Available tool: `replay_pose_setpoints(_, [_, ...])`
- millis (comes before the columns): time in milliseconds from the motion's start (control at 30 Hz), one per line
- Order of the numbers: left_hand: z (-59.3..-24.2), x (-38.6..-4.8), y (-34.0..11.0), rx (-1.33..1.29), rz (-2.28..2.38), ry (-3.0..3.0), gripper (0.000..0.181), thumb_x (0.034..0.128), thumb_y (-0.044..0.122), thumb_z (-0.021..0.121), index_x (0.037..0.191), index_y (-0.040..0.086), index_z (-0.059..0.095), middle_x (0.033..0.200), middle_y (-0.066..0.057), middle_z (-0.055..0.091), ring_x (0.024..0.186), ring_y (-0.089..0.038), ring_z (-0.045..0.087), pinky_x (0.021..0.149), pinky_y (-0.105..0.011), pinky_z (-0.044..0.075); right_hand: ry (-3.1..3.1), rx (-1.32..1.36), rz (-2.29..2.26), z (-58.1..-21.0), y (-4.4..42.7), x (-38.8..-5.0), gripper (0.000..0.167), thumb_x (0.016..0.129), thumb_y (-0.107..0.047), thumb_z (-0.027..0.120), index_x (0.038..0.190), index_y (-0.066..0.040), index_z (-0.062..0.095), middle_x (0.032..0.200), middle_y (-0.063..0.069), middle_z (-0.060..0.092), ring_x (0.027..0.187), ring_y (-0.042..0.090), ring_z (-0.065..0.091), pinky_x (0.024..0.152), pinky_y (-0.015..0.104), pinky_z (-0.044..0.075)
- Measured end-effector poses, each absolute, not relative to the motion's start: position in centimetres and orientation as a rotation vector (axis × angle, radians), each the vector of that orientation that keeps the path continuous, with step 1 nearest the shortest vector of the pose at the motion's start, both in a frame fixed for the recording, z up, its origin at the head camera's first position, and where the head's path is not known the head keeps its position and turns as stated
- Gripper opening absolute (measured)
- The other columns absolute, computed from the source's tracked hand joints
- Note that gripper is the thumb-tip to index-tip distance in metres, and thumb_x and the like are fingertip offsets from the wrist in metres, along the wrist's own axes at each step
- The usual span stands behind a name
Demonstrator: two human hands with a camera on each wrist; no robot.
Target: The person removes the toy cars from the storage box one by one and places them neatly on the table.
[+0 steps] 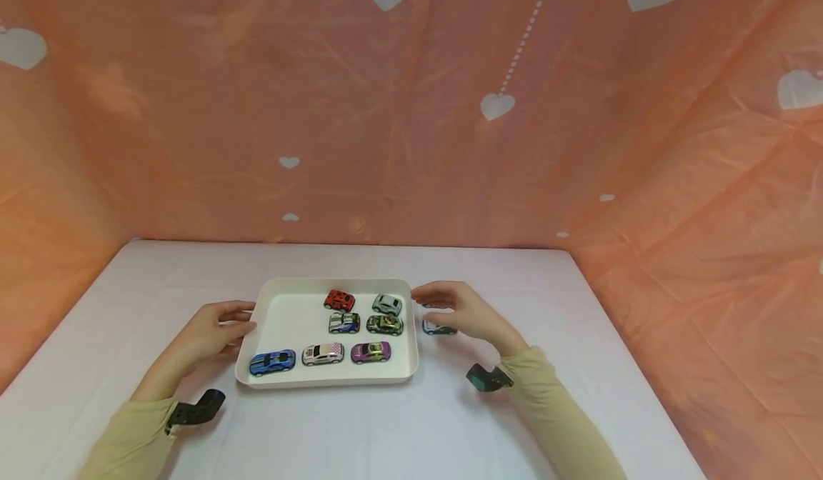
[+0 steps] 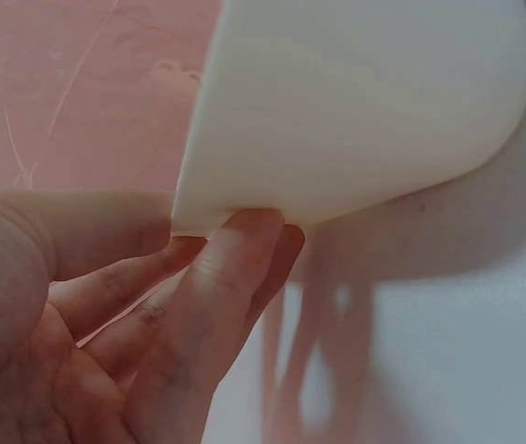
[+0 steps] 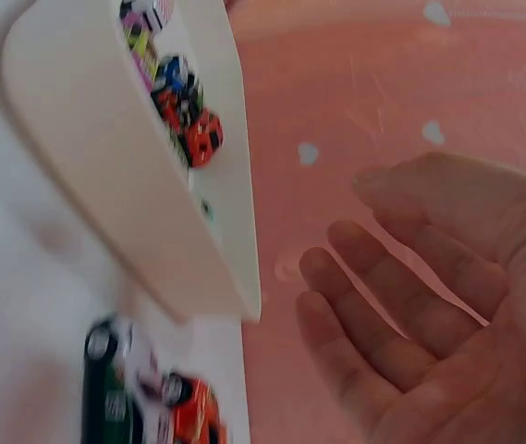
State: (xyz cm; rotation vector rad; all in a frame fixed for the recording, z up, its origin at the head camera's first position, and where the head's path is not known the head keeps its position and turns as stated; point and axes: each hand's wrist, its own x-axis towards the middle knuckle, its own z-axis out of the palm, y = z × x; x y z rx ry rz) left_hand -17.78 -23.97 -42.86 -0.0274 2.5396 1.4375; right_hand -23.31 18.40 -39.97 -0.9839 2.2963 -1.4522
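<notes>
My left hand [image 1: 212, 331] touches the left side of a white rectangular tray [image 1: 326, 381], thumb at the rim and fingertips on the outer wall [image 2: 355, 102]. Fairly straight fingers show in the left wrist view. My right hand [image 1: 468, 310] hovers just off the tray's right side, fingers loosely bent and holding nothing. Several small toy cars lie in the tray: a blue one [image 1: 273, 362], a white one [image 1: 323, 353], a purple one [image 1: 371, 352] and a red one [image 1: 338, 300] among them. Beside the tray, a white-and-dark toy car [image 1: 439, 328] is partly covered by my right hand.
An orange-red toy car [image 3: 196, 407] stands outside the tray, low in the right wrist view. A white cloth [image 1: 334, 437] covers the table. Behind and at the sides hangs an orange curtain [image 1: 386, 144] with white hearts.
</notes>
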Motion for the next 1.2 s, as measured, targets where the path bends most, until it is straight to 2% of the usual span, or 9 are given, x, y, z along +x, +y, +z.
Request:
replay_pose_setpoints(100, [-42.9, -17.8, -24.0, -0.026, 1.434, 2.543, 0.049, 0.0931, 0.009, 0.061, 0.134, -0.012, 0.043, 0.115, -0.030, 0.056, 0.078, -0.021, 0.063, 0.059, -0.032, 0.052, 2.260, -1.023, -1.438, -39.3, 17.1, -23.1, 0.040, 0.087, 0.003, 0.066, 0.125, 0.008, 0.057, 0.123, 0.023, 0.059, 0.115, 0.031, 0.056, 0.100, 0.041, 0.041])
replay_pose_setpoints(300, [-43.0, -17.9, -24.0, -0.022, 1.438, 2.543, 0.048, 0.0932, 0.008, 0.060, 0.134, -0.012, 0.043, 0.115, -0.030, 0.056, 0.078, -0.021, 0.063, 0.059, -0.032, 0.052, 2.213, -1.049, -1.418, -37.4, 14.2, -22.4, 0.041, 0.085, 0.007, 0.066, 0.125, 0.011, 0.056, 0.123, 0.024, 0.059, 0.114, 0.040, 0.054, 0.099, 0.046, 0.040])
replay_pose_setpoints(500, [-43.3, -17.7, -24.3, 0.003, 1.453, 2.544, 0.048, 0.0928, 0.008, 0.061, 0.133, -0.013, 0.043, 0.115, -0.031, 0.056, 0.076, -0.021, 0.063, 0.057, -0.032, 0.052, 2.155, -1.061, -1.417, -39.0, 12.2, -23.5, 0.042, 0.086, 0.004, 0.067, 0.127, 0.004, 0.058, 0.124, 0.017, 0.060, 0.114, 0.037, 0.055, 0.097, 0.043, 0.042])
replay_pose_setpoints(600, [-43.3, -17.7, -24.4, 0.008, 1.458, 2.542, 0.048, 0.0928, 0.009, 0.061, 0.133, -0.013, 0.043, 0.116, -0.031, 0.056, 0.077, -0.021, 0.063, 0.058, -0.032, 0.052, 2.122, -1.060, -1.411, -39.3, 11.1, -23.6, 0.041, 0.086, 0.003, 0.067, 0.126, 0.004, 0.058, 0.124, 0.020, 0.059, 0.114, 0.034, 0.056, 0.097, 0.043, 0.043])
replay_pose_setpoints(700, [-43.2, -17.7, -24.4, 0.012, 1.463, 2.533, 0.049, 0.0931, 0.010, 0.061, 0.132, -0.013, 0.044, 0.116, -0.031, 0.056, 0.079, -0.020, 0.062, 0.058, -0.032, 0.053, 2.061, -1.088, -1.426, -39.7, 10.0, -23.6, 0.040, 0.086, 0.006, 0.066, 0.125, 0.008, 0.056, 0.124, 0.025, 0.057, 0.113, 0.037, 0.056, 0.096, 0.046, 0.043])
replay_pose_setpoints(967, [-43.0, -17.8, -24.3, 0.005, 1.460, 2.526, 0.049, 0.0935, 0.010, 0.061, 0.133, -0.013, 0.043, 0.116, -0.031, 0.056, 0.079, -0.020, 0.062, 0.058, -0.033, 0.053, 2.058, -1.160, -1.334, -40.1, 7.0, -23.8, 0.040, 0.087, 0.004, 0.067, 0.126, 0.007, 0.057, 0.124, 0.022, 0.059, 0.113, 0.033, 0.057, 0.092, 0.031, 0.047])
replay_pose_setpoints(1200, [-43.0, -17.8, -24.4, 0.011, 1.466, 2.535, 0.048, 0.0930, 0.009, 0.061, 0.132, -0.013, 0.044, 0.116, -0.030, 0.056, 0.078, -0.019, 0.062, 0.058, -0.033, 0.053, 2.022, -1.149, -1.281, -40.1, 3.9, -24.1, 0.042, 0.085, 0.005, 0.068, 0.125, 0.006, 0.057, 0.122, 0.019, 0.060, 0.112, 0.027, 0.059, 0.090, 0.026, 0.047])
